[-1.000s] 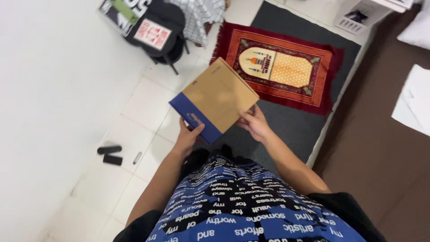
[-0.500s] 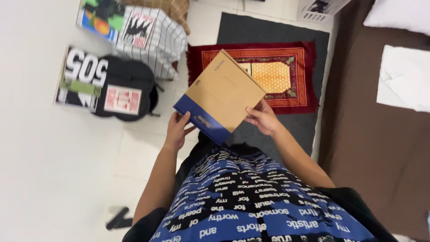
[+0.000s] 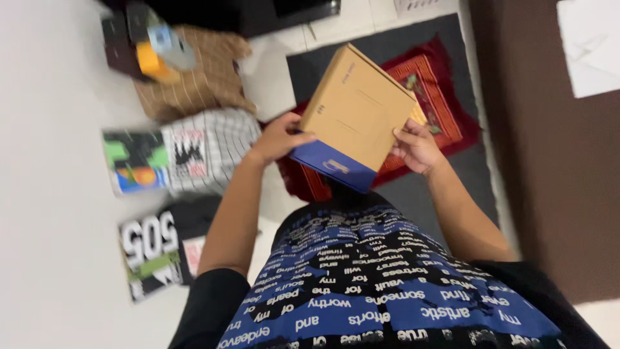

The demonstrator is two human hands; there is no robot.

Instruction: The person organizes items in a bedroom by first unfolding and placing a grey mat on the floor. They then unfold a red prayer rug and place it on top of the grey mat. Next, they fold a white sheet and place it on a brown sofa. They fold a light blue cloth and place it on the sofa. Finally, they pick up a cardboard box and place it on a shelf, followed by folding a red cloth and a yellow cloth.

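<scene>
Your left hand (image 3: 279, 137) and right hand (image 3: 416, 148) are both gripping the flat brown-and-blue cardboard box (image 3: 353, 116) by its 2 side edges, holding it tilted above the red patterned rug (image 3: 445, 97).

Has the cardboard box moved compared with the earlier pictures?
Cannot tell. The camera itself swung, so the red rug shifted too. The box is over the rug's edge, held by both hands.

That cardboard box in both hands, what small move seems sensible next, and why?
Probably lower the box flat: the left hand and right hand grip only its side edges, and it hangs tilted in the air above the red rug.
</scene>
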